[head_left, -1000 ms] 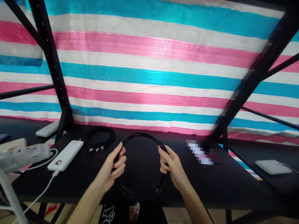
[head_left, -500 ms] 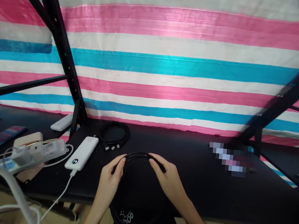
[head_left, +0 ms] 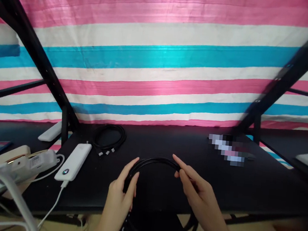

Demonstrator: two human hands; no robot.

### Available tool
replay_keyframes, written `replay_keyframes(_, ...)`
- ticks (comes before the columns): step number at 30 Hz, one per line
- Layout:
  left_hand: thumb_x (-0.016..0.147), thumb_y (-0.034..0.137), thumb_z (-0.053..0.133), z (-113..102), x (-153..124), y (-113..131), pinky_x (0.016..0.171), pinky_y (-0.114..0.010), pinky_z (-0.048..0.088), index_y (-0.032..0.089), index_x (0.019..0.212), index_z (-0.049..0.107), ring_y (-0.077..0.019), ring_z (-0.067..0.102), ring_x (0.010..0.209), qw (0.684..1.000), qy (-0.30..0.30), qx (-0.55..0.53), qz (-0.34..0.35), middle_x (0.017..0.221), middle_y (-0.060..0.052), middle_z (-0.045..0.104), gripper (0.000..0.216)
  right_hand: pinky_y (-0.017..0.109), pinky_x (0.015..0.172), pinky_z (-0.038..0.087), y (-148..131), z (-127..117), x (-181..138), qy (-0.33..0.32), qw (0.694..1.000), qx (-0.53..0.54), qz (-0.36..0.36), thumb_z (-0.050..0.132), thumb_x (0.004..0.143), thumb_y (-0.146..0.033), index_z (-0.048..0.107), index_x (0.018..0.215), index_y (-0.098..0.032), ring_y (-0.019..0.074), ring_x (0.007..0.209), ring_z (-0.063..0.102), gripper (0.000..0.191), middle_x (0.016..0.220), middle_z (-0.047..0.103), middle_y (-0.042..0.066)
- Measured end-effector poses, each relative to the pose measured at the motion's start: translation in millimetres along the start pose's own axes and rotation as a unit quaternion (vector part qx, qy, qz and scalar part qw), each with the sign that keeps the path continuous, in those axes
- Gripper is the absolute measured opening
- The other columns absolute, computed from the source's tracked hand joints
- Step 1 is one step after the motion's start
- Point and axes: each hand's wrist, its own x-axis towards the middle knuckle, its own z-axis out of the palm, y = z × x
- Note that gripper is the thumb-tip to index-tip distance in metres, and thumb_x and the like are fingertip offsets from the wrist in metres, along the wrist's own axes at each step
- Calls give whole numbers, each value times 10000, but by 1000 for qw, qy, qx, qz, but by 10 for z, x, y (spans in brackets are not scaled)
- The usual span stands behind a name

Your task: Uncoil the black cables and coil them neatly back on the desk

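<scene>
A coiled black cable (head_left: 154,162) lies over the near edge of the black table (head_left: 198,160) and I hold it with both hands. My left hand (head_left: 122,196) pinches the coil's left side, fingers pressed together round the strands. My right hand (head_left: 198,192) rests on the coil's right side with fingers stretched along it, gripping the loop. The lower part of the coil hangs below the table edge in shadow.
A second coiled black cable (head_left: 109,137) lies farther back. A white power bank (head_left: 74,156) with a white lead sits at left, beside a white power strip (head_left: 32,160) and cream box. Black rack posts (head_left: 64,130) rise at both sides before a striped tarp.
The coil came down from being held up in the air to table level near the front edge. Both hands shifted lower and slightly right; the view tilted.
</scene>
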Motion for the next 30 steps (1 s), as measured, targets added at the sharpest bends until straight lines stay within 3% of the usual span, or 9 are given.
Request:
replay_keyframes(4,917,320,438,154,-142,123,501,-204,476,233,1326,511,-107,515,449,986,29,110,125,564,39,514,425,167,539,419,-109,-240,-174,18,989,-75,-126,448,939,-232,561,1282,-329,83,663,532,373,859,574,13)
replay_keyframes(8,914,156,386,312,-319,261,637,-199,503,210,1253,579,-104,564,587,947,32,173,270,682,-2,566,394,177,619,454,-122,-473,-364,21,974,-114,-196,528,902,-169,609,1215,-336,86,725,571,364,906,588,6)
replay_keyframes(14,899,48,344,470,-593,405,594,-163,452,250,1333,510,-80,492,581,927,15,172,334,687,17,481,507,176,550,425,-126,-672,-636,32,967,-108,-229,542,883,-116,596,1234,-329,61,623,521,414,872,582,-12)
replay_keyframes(18,893,81,389,530,-749,521,582,-177,431,271,1254,590,-83,490,571,955,-2,102,278,643,24,504,454,180,529,417,-132,-729,-780,56,969,-100,-219,534,882,-119,630,1193,-302,60,602,517,373,848,590,-13)
replay_keyframes(22,873,305,537,563,-865,625,372,-163,288,215,1059,669,-55,355,367,992,-57,-45,102,485,62,442,246,232,699,480,-138,-794,-854,133,968,-78,-199,562,868,-151,679,1110,-266,116,771,600,293,879,643,10)
replay_keyframes(24,840,432,568,577,-905,628,315,-155,160,182,859,652,-36,228,304,985,-83,-150,14,399,95,315,264,263,745,494,-140,-827,-873,189,969,-47,-154,601,850,-207,697,1069,-258,140,801,613,245,889,661,20)
replay_keyframes(26,796,501,603,592,-927,600,317,-138,105,174,698,569,-20,157,304,965,-75,-250,-39,380,118,212,344,268,673,511,-145,-848,-889,207,975,-7,-87,645,818,-292,704,1045,-245,141,710,610,239,843,663,26)
replay_keyframes(30,725,471,704,595,-932,542,304,-121,93,173,642,473,-4,125,308,919,12,-389,-68,394,127,233,386,223,422,423,-166,-821,-926,106,992,73,15,643,804,-394,635,1145,-208,89,433,468,389,602,552,-30)
